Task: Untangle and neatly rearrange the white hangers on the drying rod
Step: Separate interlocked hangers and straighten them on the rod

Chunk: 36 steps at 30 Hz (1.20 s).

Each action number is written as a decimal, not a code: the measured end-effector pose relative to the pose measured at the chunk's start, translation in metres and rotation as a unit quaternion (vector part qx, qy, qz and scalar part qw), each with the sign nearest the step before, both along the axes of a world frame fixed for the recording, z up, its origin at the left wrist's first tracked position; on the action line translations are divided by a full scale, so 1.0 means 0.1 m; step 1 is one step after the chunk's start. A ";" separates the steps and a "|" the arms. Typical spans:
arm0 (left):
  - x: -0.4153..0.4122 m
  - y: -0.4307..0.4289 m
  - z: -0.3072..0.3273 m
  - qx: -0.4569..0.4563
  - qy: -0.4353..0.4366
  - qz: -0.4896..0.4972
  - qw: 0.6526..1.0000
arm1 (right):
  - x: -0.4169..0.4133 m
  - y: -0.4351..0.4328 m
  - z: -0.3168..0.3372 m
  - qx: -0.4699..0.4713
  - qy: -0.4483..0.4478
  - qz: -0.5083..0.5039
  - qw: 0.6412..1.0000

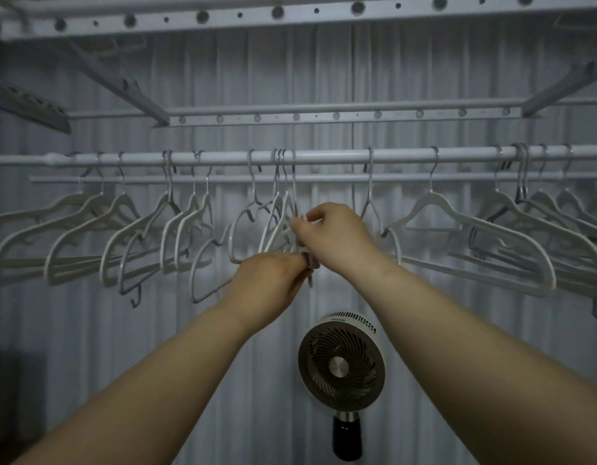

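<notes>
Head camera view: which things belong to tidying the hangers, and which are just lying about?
Job: tangled white plastic hangers, white metal drying rod, left hand and right hand, both gripping the central tangle.
Just there: round white-and-dark fan, perforated white overhead rails, grey pleated curtain.

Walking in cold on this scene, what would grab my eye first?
Two bare forearms reach up the middle, where the left hand and right hand both grip a tangled bunch of white hangers hooked on the drying rod. The other hangers crowd the rod at slanting angles on either side. Below the hands, a round fan faces the camera.
</notes>
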State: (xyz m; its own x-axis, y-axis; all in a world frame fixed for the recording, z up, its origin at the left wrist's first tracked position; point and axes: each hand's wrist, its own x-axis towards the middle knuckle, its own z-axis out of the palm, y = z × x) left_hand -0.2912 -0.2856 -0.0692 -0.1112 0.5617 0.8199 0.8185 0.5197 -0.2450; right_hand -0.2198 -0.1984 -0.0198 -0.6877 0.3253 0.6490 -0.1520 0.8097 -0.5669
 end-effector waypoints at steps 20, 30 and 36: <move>-0.43 -0.28 -0.17 0.183 -0.207 -0.011 0.961 | -0.34 0.08 0.23 0.076 0.051 -0.228 0.969; -0.46 -0.31 -0.21 0.184 -0.201 0.008 0.962 | -0.45 0.26 0.06 0.066 -0.055 -0.238 0.967; -0.42 -0.26 -0.20 0.169 -0.195 0.022 0.966 | -0.23 0.54 -0.20 0.048 -0.047 -0.258 0.964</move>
State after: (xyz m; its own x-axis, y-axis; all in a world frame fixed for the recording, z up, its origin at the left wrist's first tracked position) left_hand -0.3331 -0.3114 -0.0890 -0.4658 0.2578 0.8465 0.7900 0.5522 0.2666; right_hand -0.2432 -0.1441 -0.0396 -0.5078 0.5819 0.6352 0.3336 0.8127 -0.4777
